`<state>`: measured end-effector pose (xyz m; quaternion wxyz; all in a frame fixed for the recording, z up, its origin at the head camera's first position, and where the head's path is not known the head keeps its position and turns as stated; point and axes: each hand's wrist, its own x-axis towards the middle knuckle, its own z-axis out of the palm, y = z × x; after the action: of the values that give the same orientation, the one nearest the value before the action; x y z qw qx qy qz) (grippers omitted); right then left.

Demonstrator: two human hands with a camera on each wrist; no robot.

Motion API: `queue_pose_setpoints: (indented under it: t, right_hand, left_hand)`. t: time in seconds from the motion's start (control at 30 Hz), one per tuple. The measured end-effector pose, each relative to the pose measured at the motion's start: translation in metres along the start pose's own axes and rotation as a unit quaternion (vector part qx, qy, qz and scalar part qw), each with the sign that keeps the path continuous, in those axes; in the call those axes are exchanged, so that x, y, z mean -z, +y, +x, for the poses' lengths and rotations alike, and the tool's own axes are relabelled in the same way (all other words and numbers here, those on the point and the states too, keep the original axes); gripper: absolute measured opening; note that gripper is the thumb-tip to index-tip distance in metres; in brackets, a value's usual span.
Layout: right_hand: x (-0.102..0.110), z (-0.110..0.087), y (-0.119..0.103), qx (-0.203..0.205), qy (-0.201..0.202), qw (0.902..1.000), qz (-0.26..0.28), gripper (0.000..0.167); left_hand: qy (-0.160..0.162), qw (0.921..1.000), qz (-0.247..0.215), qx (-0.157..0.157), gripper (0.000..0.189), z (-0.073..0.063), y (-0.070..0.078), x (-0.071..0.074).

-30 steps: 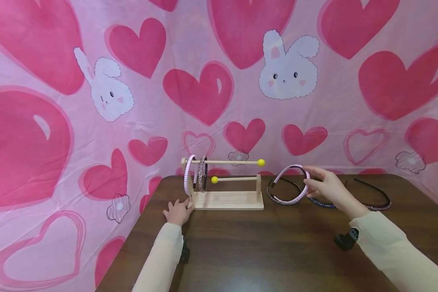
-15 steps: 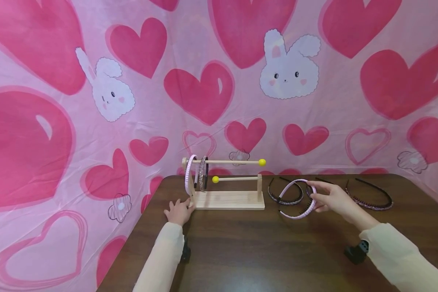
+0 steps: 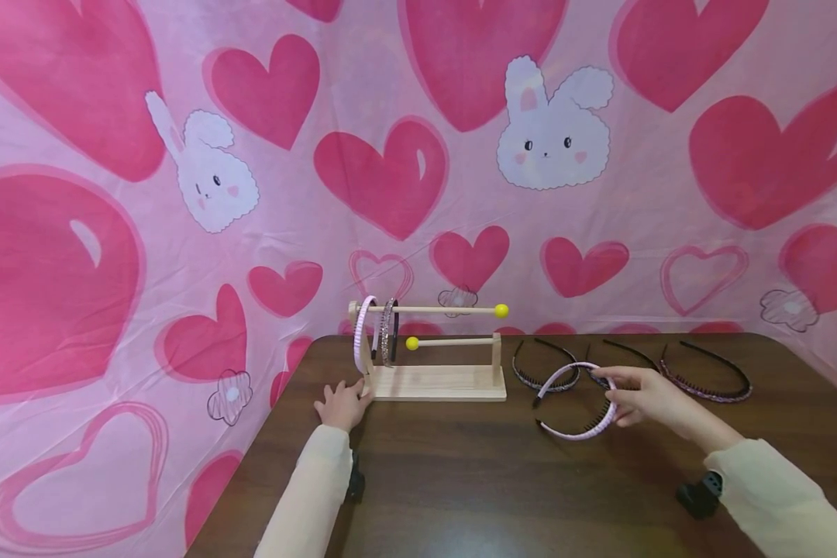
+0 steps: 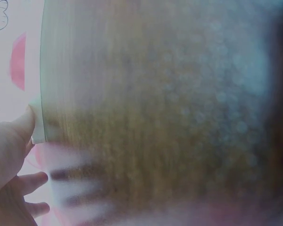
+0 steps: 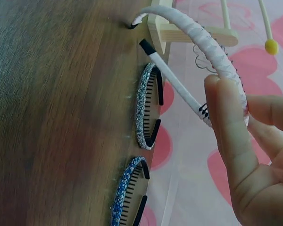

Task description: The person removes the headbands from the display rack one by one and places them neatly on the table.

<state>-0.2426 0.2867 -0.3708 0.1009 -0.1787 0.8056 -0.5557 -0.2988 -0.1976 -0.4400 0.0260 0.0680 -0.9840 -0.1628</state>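
In the head view my right hand (image 3: 645,397) pinches a pale pink wrapped headband (image 3: 608,415) at its curve, raised above the table with its two ends toward the left. Thumb and fingers meet on the band in the right wrist view. A wooden headband stand (image 3: 432,382) has two rods with yellow ball tips. On its upper rod hang a pink headband (image 3: 358,341) and a glittery dark headband (image 3: 385,333); the lower rod is bare. My left hand (image 3: 343,404) lies with fingers spread at the stand's left end, touching the base.
Behind my right hand, several dark toothed headbands lie on the brown table (image 3: 488,473): a silver glitter one (image 5: 141,106), a blue one (image 5: 125,193) and a purplish one (image 3: 714,394). A pink heart-and-rabbit cloth (image 3: 460,194) hangs behind the table.
My right hand has drawn the pink headband toward me and to the right, lowering it in the head view and turning its ends left. The left hand and stand stay put.
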Motion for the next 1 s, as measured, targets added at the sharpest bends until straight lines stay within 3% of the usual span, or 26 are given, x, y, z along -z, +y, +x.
queue_pose_setpoints:
  t: [0.2, 0.43, 0.8, 1.0]
  right_hand:
    - [0.004, -0.005, 0.004, -0.031, -0.034, 0.9989, -0.012, 0.047]
    - [0.003, -0.012, 0.007, -0.048, -0.078, 0.9952, -0.035, 0.032]
    - [-0.009, -0.021, 0.025, -0.079, -0.148, 0.9858, 0.01, 0.015]
    - [-0.024, -0.023, 0.032, -0.093, -0.137, 0.9863, -0.002, 0.014]
  left_hand:
    - [0.001, 1.0, -0.002, -0.001, 0.052, 0.0, 0.0, 0.001]
    - [-0.003, 1.0, -0.001, -0.001, 0.052, -0.001, 0.001, 0.002]
    - [-0.013, 0.9999, -0.005, 0.003, 0.052, -0.003, 0.003, 0.005]
    - [-0.017, 0.9998, -0.006, 0.006, 0.053, -0.004, 0.003, 0.007]
